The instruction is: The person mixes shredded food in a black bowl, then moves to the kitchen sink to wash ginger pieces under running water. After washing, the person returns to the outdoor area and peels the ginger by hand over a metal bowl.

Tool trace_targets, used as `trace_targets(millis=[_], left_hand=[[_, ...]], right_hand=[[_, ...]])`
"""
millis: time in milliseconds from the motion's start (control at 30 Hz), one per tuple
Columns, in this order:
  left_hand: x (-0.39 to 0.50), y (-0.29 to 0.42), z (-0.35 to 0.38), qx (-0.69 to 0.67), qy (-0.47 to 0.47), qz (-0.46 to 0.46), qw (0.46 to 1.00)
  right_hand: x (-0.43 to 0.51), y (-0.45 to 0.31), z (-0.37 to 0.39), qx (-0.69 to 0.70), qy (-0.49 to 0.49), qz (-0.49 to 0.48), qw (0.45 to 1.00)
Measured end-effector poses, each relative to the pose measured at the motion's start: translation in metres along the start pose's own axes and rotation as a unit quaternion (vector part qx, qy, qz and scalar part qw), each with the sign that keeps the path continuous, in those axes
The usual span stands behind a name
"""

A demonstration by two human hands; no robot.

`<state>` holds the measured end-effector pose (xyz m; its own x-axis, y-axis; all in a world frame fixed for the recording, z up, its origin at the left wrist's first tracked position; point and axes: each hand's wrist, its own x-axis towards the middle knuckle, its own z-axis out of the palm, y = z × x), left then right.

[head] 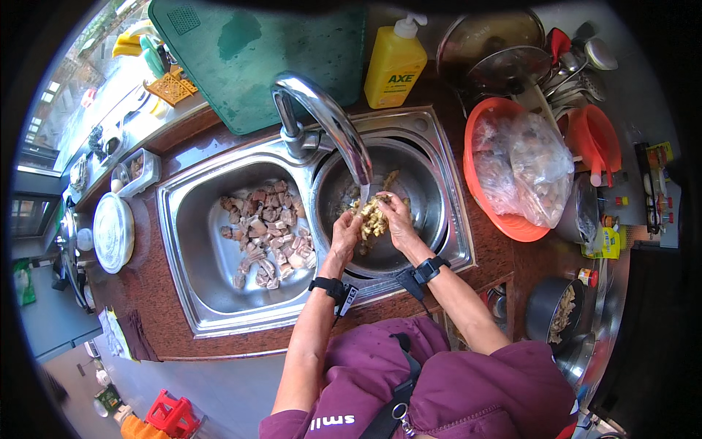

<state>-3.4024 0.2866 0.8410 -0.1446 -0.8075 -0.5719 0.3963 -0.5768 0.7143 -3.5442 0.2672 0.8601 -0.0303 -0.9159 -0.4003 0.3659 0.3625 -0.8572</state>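
Observation:
Over a round metal basin (428, 192) set in the right sink bowl, both my hands are at a knobbly cluster of what looks like ginger root (375, 220). My left hand (345, 235) grips its left side, right beside the water stream (363, 196). Fingers of my right hand (400, 220) hold it from the right, with the thumb on top. Water runs from the curved chrome faucet (340, 120) onto the ginger. More brownish pieces lie in the basin, partly hidden behind my hands.
Chunks of meat (269, 225) lie in the left sink bowl (200, 258). A green cutting board (296, 49) and a yellow detergent bottle (396, 66) stand behind. An orange-red plastic basin (513, 230) with filled plastic bags (540, 164) is at right. A lidded tub (113, 232) sits left.

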Motion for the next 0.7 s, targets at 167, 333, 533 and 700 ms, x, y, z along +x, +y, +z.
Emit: trace_targets(millis=[167,333,533,700], left_hand=[[0.009,-0.013,-0.002,0.04,0.137,-0.004,0.99],[0.01,-0.007,-0.002,0.082,0.096,0.079,0.989],[-0.014,0.015,0.005,0.026,-0.05,0.036,0.998],[-0.017,0.018,0.005,-0.036,0.023,-0.039,0.998]], right_hand=[[-0.01,0.006,0.003,-0.008,-0.039,0.002,0.999],[-0.016,0.005,-0.005,0.002,-0.043,0.019,0.999],[-0.001,-0.002,-0.005,0.031,-0.009,0.045,0.998],[-0.008,-0.012,0.0,-0.082,-0.115,0.137,0.98]])
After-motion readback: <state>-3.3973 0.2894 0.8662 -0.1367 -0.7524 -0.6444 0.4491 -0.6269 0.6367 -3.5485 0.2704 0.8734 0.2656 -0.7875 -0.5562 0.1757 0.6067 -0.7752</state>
